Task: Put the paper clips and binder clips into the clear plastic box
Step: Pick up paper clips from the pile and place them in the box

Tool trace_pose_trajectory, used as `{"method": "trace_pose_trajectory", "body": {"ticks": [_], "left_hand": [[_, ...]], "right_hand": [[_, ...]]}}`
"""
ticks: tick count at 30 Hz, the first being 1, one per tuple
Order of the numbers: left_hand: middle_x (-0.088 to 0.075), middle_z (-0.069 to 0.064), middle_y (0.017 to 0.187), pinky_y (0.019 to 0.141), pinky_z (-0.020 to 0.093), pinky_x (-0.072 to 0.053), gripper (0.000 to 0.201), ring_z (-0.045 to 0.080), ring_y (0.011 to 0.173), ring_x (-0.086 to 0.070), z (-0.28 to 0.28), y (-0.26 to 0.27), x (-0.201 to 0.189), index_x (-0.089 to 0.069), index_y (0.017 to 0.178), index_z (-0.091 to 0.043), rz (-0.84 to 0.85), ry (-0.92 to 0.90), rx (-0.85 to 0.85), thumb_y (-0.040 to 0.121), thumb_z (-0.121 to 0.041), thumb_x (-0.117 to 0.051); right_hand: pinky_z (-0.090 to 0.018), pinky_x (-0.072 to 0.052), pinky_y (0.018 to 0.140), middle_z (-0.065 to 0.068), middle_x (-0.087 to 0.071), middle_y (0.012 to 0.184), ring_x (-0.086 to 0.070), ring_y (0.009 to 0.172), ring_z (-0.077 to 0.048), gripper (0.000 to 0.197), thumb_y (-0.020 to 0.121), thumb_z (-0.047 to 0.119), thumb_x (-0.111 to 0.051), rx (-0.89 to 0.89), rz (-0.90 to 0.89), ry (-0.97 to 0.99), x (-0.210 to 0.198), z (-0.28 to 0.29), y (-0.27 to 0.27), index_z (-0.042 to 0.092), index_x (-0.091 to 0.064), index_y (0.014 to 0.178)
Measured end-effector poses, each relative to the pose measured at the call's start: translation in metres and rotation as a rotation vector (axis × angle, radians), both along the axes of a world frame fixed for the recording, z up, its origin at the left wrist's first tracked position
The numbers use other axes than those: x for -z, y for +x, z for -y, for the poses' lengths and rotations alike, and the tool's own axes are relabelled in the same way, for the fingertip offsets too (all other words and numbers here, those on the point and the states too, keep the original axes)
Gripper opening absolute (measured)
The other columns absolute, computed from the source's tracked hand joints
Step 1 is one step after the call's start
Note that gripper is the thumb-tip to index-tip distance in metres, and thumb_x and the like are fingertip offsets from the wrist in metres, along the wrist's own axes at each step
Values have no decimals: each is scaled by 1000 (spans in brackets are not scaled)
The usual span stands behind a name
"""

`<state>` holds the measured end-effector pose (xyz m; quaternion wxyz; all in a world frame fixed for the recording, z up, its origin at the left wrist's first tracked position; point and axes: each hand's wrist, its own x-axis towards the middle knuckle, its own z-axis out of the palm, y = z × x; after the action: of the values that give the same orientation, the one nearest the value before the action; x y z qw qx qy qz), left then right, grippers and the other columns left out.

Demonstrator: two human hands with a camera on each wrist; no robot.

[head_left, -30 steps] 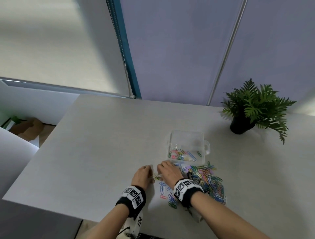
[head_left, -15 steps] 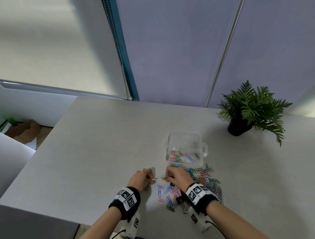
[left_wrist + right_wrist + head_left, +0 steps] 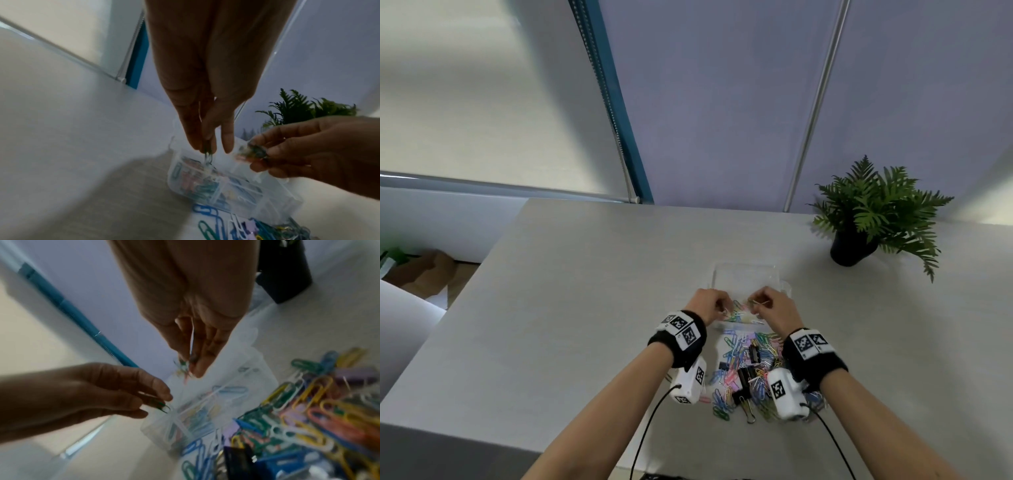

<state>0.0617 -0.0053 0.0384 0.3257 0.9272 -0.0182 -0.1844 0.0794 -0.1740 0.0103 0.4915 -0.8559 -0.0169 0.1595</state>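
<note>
Both hands have risen from the bench (image 3: 558,308) to above the clear plastic box (image 3: 746,274), hiding its front; left hand (image 3: 707,305) and right hand (image 3: 774,308) each pinch blurred coloured paper clips (image 3: 207,158).

Soft, even daylight fills the head view, its straight lines bowed at the edges, while both wrist views are dimmer and motion-blurred, the hands backlit dark, with a broad soft shadow on the surface (image 3: 131,186).
</note>
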Motion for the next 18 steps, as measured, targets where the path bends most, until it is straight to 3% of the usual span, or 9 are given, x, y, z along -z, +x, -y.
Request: {"method": "trace_pose_trajectory", "body": {"ticks": [2,4,8,12,16,18], "left_hand": [[-63,10,121,104,26,-37,40,22,116,-56,-3,-3,-4,-66,110,-7,47,54,110,82,13,-45],[-62,8,125,110,31,-34,48,20,120,-54,-13,-13,-1,-66,111,-11,113,69,143,81,16,-40],[-58,8,124,102,30,-42,38,21,112,-56,-46,-58,22,-57,119,-18,50,178,-7,88,2,-46],[-38,11,128,100,40,-43,64,29,119,-44,-70,-113,42,-27,138,-21,-187,356,-56,83,-4,-54],[-32,10,125,99,39,-43,79,27,118,-37,-68,-132,48,-20,142,-24,-175,349,-81,77,-8,-63],[-31,10,125,99,37,-41,91,27,117,-36,-61,-128,48,-22,141,-22,-188,285,-96,67,-15,-74]], "right_hand": [[-24,-45,84,-9,-65,100,-58,93,-20,17,85,0,-52,-131,90,-202,-1,-1,-2,5,-62,98],[-28,-42,93,-7,-61,108,-53,103,-20,22,87,1,-48,-259,235,-361,-6,-1,-14,8,-61,103],[-31,-37,105,-2,-58,117,-48,114,-16,27,89,0,-47,-580,418,-409,-7,-9,-55,13,-60,110],[-35,-39,101,-8,-48,128,-40,121,-22,40,87,16,-55,-913,342,-562,11,-26,-87,8,-46,125],[-38,-34,103,-13,-40,129,-33,124,-27,73,76,43,-65,-882,316,-644,28,-49,-102,3,-35,129],[-39,-30,107,-13,-39,128,-31,125,-29,79,71,46,-69,-849,345,-674,33,-58,-106,3,-33,129]]}}
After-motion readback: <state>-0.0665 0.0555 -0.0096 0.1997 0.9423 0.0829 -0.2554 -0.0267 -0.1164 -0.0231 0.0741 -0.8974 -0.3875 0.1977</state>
